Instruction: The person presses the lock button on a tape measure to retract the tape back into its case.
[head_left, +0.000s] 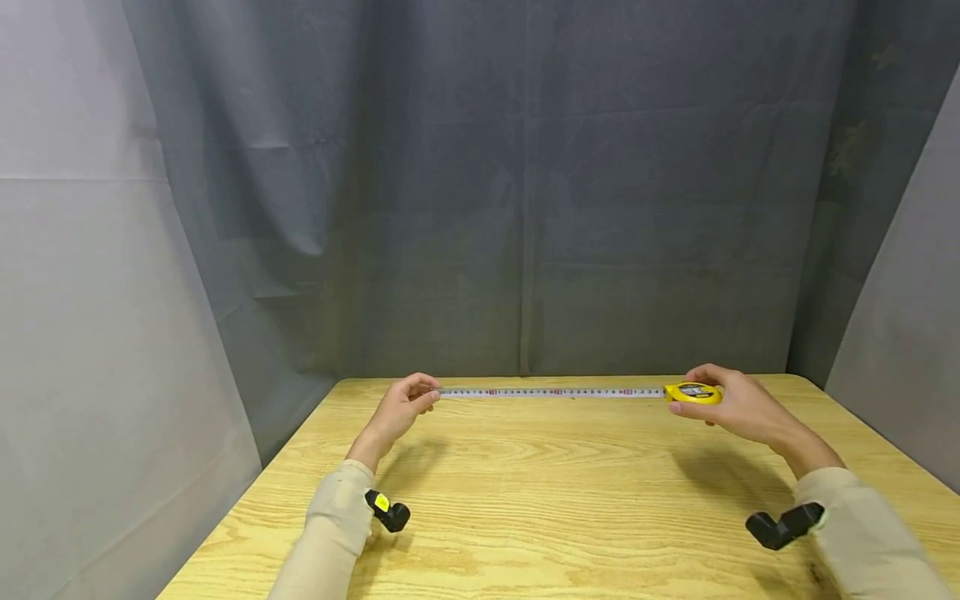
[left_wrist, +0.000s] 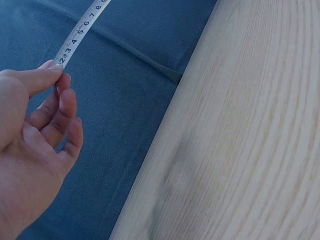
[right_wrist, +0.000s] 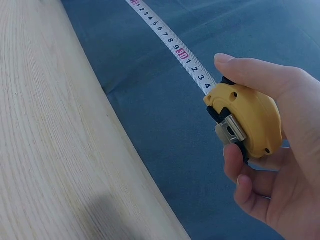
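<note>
**Tape measure, blade drawn out**

Yellow tape measure case (right_wrist: pixel 247 121): gripped in right hand (head_left: pixel 738 404), above the table (head_left: pixel 562 500) far edge. Blade (head_left: pixel 551 392): tip pinched by left hand (left_wrist: pixel 35 145) fingers, left of the case. Best kept taut, level, untwisted.

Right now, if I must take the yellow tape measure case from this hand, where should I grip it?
Probably grip the yellow case by its flat sides, coming from above: the right hand wraps its back, and the tape blade leaves its left end toward the left hand.
</note>
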